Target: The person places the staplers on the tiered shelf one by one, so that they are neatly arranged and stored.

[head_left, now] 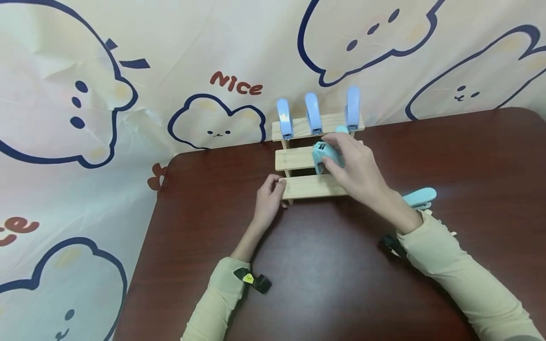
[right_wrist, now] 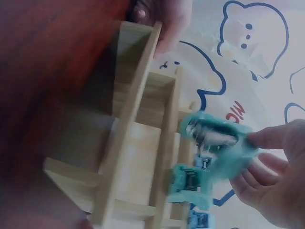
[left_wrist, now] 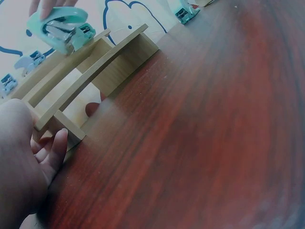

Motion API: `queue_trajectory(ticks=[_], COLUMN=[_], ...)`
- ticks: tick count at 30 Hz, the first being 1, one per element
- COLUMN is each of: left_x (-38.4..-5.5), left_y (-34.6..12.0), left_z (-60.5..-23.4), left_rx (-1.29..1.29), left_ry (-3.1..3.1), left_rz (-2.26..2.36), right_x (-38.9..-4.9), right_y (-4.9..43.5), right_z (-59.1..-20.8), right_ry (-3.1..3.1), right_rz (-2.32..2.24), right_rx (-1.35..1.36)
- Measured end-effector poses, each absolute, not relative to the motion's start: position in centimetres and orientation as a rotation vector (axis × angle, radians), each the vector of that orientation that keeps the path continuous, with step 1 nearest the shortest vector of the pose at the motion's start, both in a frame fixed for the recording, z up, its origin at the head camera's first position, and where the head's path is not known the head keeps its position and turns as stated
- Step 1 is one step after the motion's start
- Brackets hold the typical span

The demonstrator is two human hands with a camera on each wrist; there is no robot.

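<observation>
A three-step wooden rack (head_left: 315,188) stands against the backdrop. My left hand (head_left: 268,201) grips the left end of its lowest step, fingers curled about the end piece (left_wrist: 69,126). Over the middle step, my right hand (head_left: 360,166) pinches a teal stapler (head_left: 326,154) between thumb and fingers; it looks blurred and tilted in the right wrist view. Close behind it, a second teal stapler (right_wrist: 190,183) sits on the middle step, mostly hidden by the hand in the head view. Blue staplers stand on the top step: left (head_left: 285,118), middle (head_left: 313,113) and right (head_left: 352,108).
Another teal stapler (head_left: 420,196) lies on the dark wooden table (head_left: 324,265), right of the rack and partly behind the right forearm. A cartoon-printed cloth (head_left: 239,38) hangs behind and to the left of the table.
</observation>
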State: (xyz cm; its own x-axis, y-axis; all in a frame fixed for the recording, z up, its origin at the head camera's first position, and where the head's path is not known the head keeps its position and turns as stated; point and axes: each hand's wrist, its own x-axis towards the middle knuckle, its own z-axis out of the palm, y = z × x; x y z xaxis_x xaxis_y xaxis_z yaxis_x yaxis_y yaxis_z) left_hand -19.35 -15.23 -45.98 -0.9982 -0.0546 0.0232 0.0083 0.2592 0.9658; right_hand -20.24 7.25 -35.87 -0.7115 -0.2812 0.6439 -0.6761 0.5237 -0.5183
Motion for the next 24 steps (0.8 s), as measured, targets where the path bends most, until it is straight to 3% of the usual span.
queue_trajectory(ticks=[8, 24], left_x=[-19.5, -19.3], left_y=[-15.4, -15.0], left_z=[-46.1, -45.8], left_rx=[0.056, 0.057], left_ry=[-2.464, -2.44], left_rz=[-1.893, -1.928], right_x=[-20.8, -21.1], right_y=[5.3, 5.3], right_z=[-35.0, -34.9], right_ry=[-2.175, -2.147], right_rz=[0.733, 0.485], right_rx=[1.208, 1.303])
